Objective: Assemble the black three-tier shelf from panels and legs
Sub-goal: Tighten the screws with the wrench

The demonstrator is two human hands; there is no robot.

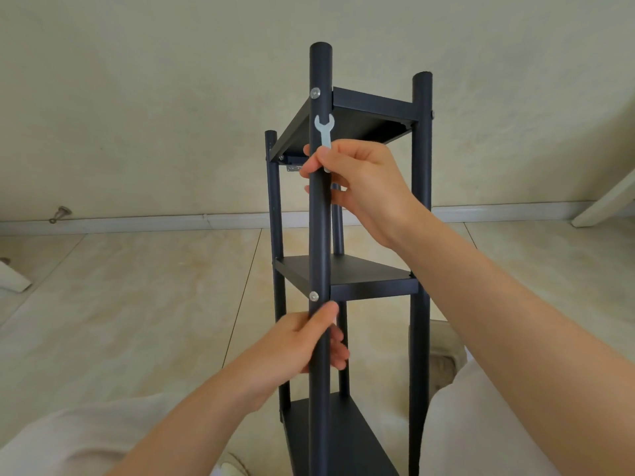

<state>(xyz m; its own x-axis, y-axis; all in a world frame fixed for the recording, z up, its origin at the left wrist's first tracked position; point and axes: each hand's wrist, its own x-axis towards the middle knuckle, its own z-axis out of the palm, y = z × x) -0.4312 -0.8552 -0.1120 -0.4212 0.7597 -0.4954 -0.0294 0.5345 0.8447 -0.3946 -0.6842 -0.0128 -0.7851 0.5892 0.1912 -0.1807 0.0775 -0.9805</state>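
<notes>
Far on the left, a small metal doorstop (60, 214) is sticking out low on the wall; the pale tiled floor (137, 304) is lying below it; the black shelf (347, 274) is standing in the middle, close to the person and between their knees in pale trousers (62, 441), with three flat panels sitting between four round legs; the left hand (302, 341) is gripping the front leg (319, 235) just under the middle panel, thumb on the near side and fingers curling round the back; a silver screw (313, 296) is showing in that leg right above the thumb; higher up, the right hand (364, 180) is curling its fingers round the same leg and pinching a small silver wrench (324, 130) against it, open end pointing up, just under the top panel (371, 103); far on the right, a white piece of furniture (604, 204) is peeking in by the wall.
</notes>
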